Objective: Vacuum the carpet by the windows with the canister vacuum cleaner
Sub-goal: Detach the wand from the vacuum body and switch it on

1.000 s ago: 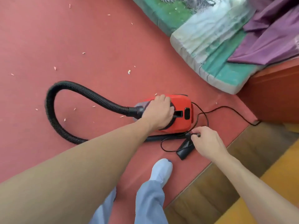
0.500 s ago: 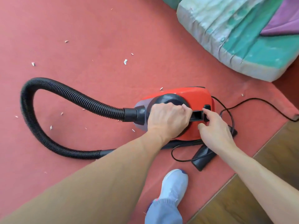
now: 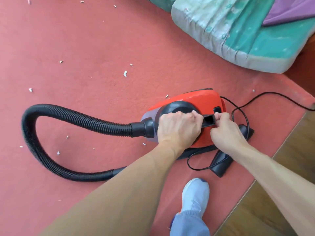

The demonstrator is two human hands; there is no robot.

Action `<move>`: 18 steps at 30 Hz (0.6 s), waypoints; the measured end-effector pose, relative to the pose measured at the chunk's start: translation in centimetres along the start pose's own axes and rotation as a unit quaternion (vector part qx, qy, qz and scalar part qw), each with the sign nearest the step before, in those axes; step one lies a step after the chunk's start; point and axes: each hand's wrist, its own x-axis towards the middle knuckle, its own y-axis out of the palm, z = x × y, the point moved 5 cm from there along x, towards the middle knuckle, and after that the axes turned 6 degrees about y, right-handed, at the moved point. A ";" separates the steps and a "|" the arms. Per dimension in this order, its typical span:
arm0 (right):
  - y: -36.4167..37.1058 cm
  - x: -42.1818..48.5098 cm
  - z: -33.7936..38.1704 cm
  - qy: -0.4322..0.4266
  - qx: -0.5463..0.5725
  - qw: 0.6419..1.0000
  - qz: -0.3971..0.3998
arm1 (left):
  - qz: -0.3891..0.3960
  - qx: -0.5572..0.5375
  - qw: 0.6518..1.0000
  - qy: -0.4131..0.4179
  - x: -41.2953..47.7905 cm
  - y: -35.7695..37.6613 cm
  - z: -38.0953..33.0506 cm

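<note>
Two hands on the canister vacuum [image 3: 204, 101], which sits on the red carpet [image 3: 85, 48] near its 4 o'clock edge, beside the wooden floor [image 3: 281, 184]. Left hand [image 3: 177, 128] is wrapped round the front of the black carry handle [image 3: 208, 120]. Right hand [image 3: 225, 132] has its fingers curled at the handle's rear end, just below the switch [image 3: 217, 110]; we cannot tell whether it pinches or presses. We judge this the start-up step, no cleaning yet: paper scraps [image 3: 125, 73] lie from 9 to 12 o'clock of the machine. Hose [image 3: 76, 118] leaves at 9 o'clock and loops back to 7; the nozzle [image 3: 221, 166] lies idle at 5 o'clock, with the cord [image 3: 272, 95] looped over it and trailing off toward 3. Next move calls for power on, then freeing the nozzle from the cord. Only container is the canister itself; its contents are hidden.
</note>
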 end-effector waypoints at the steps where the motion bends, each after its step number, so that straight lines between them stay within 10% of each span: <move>1: -0.3 0.1 0.0 0.002 0.008 1.000 0.008 | 0.020 -0.004 1.000 -0.002 -0.1 0.0 0.1; 7: -3.1 -0.9 -1.0 0.013 0.066 0.998 -0.012 | 0.132 -0.045 0.988 0.059 -0.5 -2.6 -0.7; 13: 0.8 -6.1 -0.9 0.027 0.142 0.988 -0.051 | -0.065 -0.091 0.993 0.047 -6.1 -4.9 5.3; 18: 7.9 -7.9 -2.2 0.060 0.129 0.989 0.034 | 0.134 -0.151 0.971 -0.126 -15.7 -0.5 14.3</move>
